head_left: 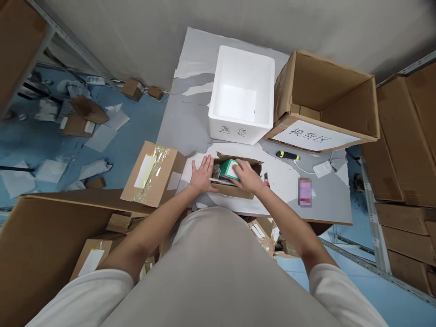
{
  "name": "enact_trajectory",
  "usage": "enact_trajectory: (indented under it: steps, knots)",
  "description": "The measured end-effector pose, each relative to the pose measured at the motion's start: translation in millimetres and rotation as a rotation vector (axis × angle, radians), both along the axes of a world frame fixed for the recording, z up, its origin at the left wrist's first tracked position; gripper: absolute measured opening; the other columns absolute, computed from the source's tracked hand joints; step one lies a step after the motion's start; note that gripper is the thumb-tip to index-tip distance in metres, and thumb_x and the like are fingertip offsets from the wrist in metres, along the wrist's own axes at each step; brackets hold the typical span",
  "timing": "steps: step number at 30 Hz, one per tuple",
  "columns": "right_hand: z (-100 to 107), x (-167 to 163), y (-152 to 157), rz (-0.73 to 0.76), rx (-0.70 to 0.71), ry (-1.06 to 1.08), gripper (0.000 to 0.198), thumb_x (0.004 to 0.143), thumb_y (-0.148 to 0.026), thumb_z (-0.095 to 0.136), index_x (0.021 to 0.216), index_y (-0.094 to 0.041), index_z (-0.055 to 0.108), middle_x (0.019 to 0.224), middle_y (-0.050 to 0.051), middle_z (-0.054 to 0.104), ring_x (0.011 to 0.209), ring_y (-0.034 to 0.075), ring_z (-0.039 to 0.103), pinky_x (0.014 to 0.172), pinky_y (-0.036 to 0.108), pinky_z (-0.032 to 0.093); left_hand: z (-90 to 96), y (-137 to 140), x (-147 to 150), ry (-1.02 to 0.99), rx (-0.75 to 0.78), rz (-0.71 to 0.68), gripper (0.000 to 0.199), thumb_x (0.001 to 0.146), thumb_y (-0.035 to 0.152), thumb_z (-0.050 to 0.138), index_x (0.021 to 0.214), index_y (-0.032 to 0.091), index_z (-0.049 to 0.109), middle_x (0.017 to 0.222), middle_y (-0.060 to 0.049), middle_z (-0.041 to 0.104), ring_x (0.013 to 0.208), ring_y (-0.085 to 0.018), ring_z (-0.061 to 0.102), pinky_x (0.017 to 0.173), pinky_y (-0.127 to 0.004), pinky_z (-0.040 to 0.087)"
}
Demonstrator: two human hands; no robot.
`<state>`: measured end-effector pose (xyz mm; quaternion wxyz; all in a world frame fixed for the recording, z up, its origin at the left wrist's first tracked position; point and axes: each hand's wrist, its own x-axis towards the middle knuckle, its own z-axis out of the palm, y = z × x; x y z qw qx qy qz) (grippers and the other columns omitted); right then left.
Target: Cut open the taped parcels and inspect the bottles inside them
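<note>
An opened small cardboard box [238, 189] lies on the table in front of me, its flaps spread. Inside it is a green and white box [227, 168], tilted, with clear plastic wrap beside it. My right hand [248, 175] grips the right end of that green box, fingers over its white face. At the cardboard box's left end rests my left hand [203, 175], fingers stretched out and pressed against the edge. A red and black cutter [266, 180] lies just right of the box, partly behind my right forearm.
A white foam box [241, 122] and a large carton [316, 136] with a handwritten label stand at the back. A taped carton [150, 175] sits left. A black and yellow tool [288, 156] and a blurred pink item [305, 192] lie right. Cartons fill the right shelf [405, 227].
</note>
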<state>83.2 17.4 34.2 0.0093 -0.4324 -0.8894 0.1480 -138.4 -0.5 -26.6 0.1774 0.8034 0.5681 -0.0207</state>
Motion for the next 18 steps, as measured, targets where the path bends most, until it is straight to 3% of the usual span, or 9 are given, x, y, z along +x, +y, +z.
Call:
enact_trajectory:
  steps: [6, 8, 10, 12, 14, 16, 18]
  knots:
    - [58, 40, -1, -0.132, 0.132, 0.276, 0.040, 0.087, -0.045, 0.051, 0.116, -0.018, 0.044, 0.136, 0.021, 0.042, 0.124, 0.033, 0.041, 0.100, 0.049, 0.037, 6.0, 32, -2, 0.031, -0.008, 0.125, 0.130, 0.056, 0.069, 0.065, 0.149, 0.005, 0.000, 0.155, -0.023, 0.003, 0.143, -0.041, -0.003, 0.109, -0.065, -0.006]
    - [66, 58, -13, -0.234, 0.185, 0.439, 0.044, 0.082, -0.046, 0.058, 0.113, -0.021, 0.041, 0.135, 0.021, 0.043, 0.125, 0.033, 0.042, 0.095, 0.049, 0.041, 13.8, 48, -5, 0.017, -0.024, 0.174, 0.130, 0.055, 0.062, 0.069, 0.149, 0.004, 0.001, 0.155, -0.024, 0.002, 0.143, -0.041, -0.003, 0.109, -0.066, -0.007]
    - [63, 72, -29, -0.347, 0.223, 0.640, 0.050, 0.077, -0.046, 0.065, 0.111, -0.023, 0.038, 0.133, 0.020, 0.043, 0.125, 0.033, 0.044, 0.091, 0.048, 0.044, 24.7, 54, -6, -0.057, -0.028, 0.246, 0.125, 0.057, 0.053, 0.072, 0.148, 0.003, 0.004, 0.155, -0.024, 0.004, 0.143, -0.040, -0.002, 0.108, -0.067, -0.006]
    - [49, 79, -47, -0.443, 0.223, 0.849, 0.054, 0.073, -0.044, 0.070, 0.109, -0.025, 0.034, 0.131, 0.018, 0.045, 0.124, 0.031, 0.047, 0.092, 0.048, 0.044, 36.9, 43, -5, -0.215, -0.003, 0.370, 0.116, 0.061, 0.045, 0.071, 0.148, 0.004, 0.008, 0.155, -0.023, 0.004, 0.144, -0.039, -0.002, 0.109, -0.066, -0.005]
    - [32, 80, -64, -0.516, 0.171, 1.014, 0.056, 0.072, -0.041, 0.072, 0.109, -0.026, 0.032, 0.130, 0.017, 0.044, 0.123, 0.028, 0.048, 0.092, 0.046, 0.045, 48.2, 14, 0, -0.468, 0.040, 0.553, 0.105, 0.066, 0.042, 0.069, 0.148, 0.008, 0.013, 0.156, -0.021, 0.004, 0.145, -0.036, 0.000, 0.113, -0.061, 0.001]
    - [18, 75, -79, -0.581, 0.095, 1.122, 0.058, 0.071, -0.041, 0.073, 0.109, -0.027, 0.031, 0.132, 0.017, 0.043, 0.124, 0.027, 0.047, 0.090, 0.043, 0.047, 57.9, -23, 10, -0.832, 0.028, 0.746, 0.091, 0.074, 0.044, 0.064, 0.148, 0.017, 0.018, 0.157, -0.015, 0.011, 0.145, -0.030, 0.012, 0.115, -0.051, 0.017]
    - [9, 69, -92, -0.643, 0.031, 1.181, 0.060, 0.071, -0.042, 0.073, 0.111, -0.027, 0.031, 0.133, 0.017, 0.042, 0.125, 0.026, 0.047, 0.091, 0.043, 0.047, 66.3, -55, 23, -1.169, -0.259, 0.900, 0.080, 0.076, 0.050, 0.064, 0.144, 0.027, 0.027, 0.153, -0.014, 0.025, 0.138, -0.029, 0.032, 0.107, -0.049, 0.035]
